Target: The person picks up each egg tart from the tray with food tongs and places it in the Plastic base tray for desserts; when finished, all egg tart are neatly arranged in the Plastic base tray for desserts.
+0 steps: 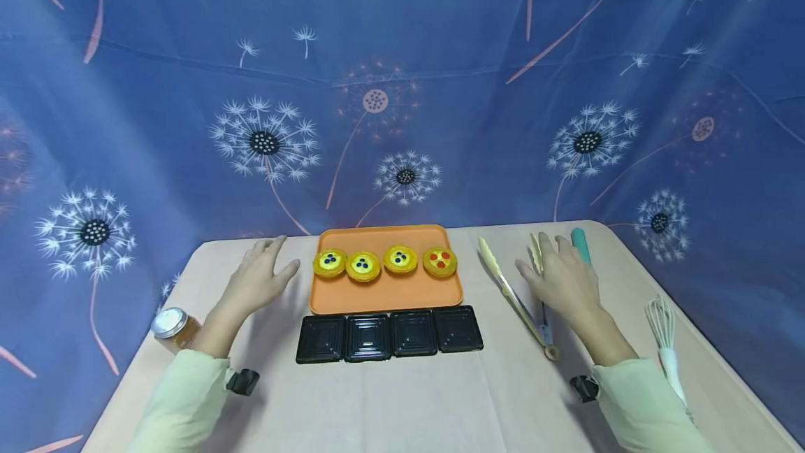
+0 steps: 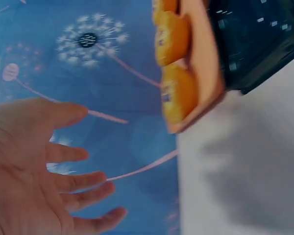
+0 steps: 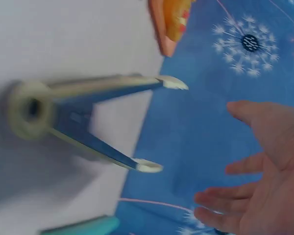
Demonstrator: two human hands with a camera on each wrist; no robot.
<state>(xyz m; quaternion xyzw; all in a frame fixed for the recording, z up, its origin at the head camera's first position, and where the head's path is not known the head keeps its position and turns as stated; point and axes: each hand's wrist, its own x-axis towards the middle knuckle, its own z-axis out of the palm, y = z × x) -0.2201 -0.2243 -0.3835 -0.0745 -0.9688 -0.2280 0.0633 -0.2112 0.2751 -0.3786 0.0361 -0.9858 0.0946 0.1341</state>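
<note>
1. Taking the row of black boxes as the clock's centre, a jar [image 1: 179, 332] with a silver lid sits at nine o'clock, near the table's [image 1: 402, 404] left edge and partly behind the forearm.
2. The left hand [image 1: 260, 284] hangs toward ten o'clock, beside the tray; its grip is loose, fingers spread, grasping nothing.
3. The orange tray [image 1: 383, 299] lies at twelve o'clock, with four tarts [image 1: 363, 267] in a row on it: three with dark blue dots, the rightmost with red pieces.
4. The four square black boxes [image 1: 413, 333] stand side by side, just below the tray.
5. The tongs [image 1: 518, 306] lie between two and three o'clock, arms apart, hinge pointing toward five o'clock.
6. The right hand [image 1: 566, 283] hovers at about half past two, partly hiding the tongs' right arm; its grip is slack, holding nothing.
7. A teal thing [image 1: 581, 245] shows at two o'clock, partly hidden by that hand.
8. A whisk [image 1: 665, 346] lies at three o'clock, wires toward twelve, its white handle partly behind the sleeve [image 1: 648, 404].
</note>
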